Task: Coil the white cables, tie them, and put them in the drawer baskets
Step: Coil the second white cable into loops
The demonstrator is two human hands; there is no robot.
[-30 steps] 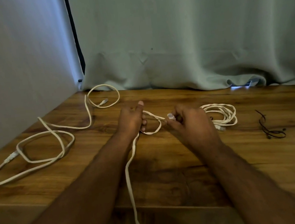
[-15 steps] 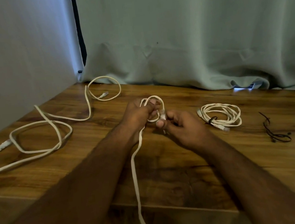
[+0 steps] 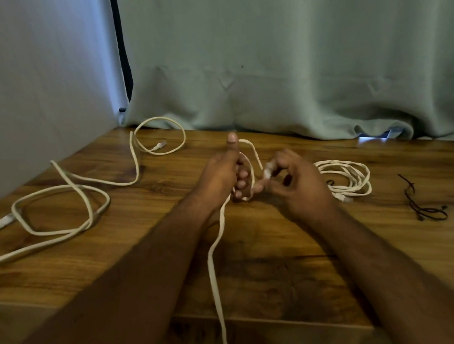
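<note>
Head view, largest item first: the wooden counter [image 3: 287,264] runs wall to curtain, its near edge crossing low in the frame. A loose white cable [image 3: 63,207] sprawls over the left half in open loops, one plug lying near the far left corner, the other toward the left edge; it is uncoiled and untied. A coiled white cable [image 3: 348,175] lies right of centre, bound by what looks like a dark tie, apparently finished and awaiting storage. Black ties [image 3: 422,206] lie apart toward the right edge, presumably kept within reach for binding.

The cable in hand [image 3: 213,272] trails off the near edge, its far end out of sight below. The left hand [image 3: 226,172] holds the first small loop around its curled fingers, thumb raised, serving as the form for the coil. The right hand [image 3: 292,181] pinches the plug end between fingertips beside that loop, evidently feeding it.

Judgement: coiling has barely started. Bare wood lies between the hands and the near edge. No drawer baskets are visible.
</note>
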